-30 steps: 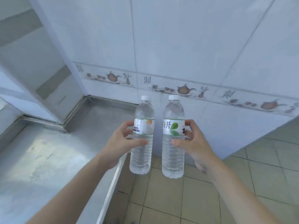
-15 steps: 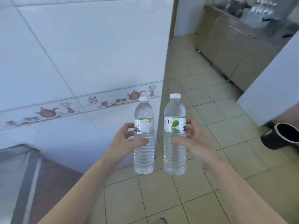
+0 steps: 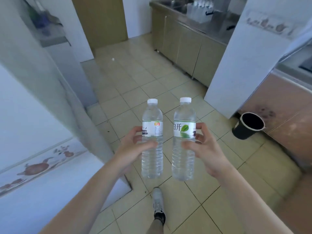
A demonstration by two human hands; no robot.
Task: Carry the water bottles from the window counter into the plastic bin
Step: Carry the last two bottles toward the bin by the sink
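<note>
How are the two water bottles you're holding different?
The left bottle has a white label with an orange patch; the right bottle has a label with a green leaf. The left hand holds one, the right hand the other. Both are upright, clear, white-capped.

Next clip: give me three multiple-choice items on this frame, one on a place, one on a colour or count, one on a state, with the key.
1. Where is the black bucket?
A. on the floor at the right, by the brown cabinet
B. on the far counter
C. between the two bottles

2. What colour are both bottle caps?
A. blue
B. white
C. red

3. How are the bottles carried?
A. both in one hand
B. lying flat on the floor
C. upright, one in each hand

Key: 1 A, it stands on the tiles at the cabinet's foot. 2 B, left bottle and right bottle both show white caps. 3 C, left hand and right hand each grip one upright.
</note>
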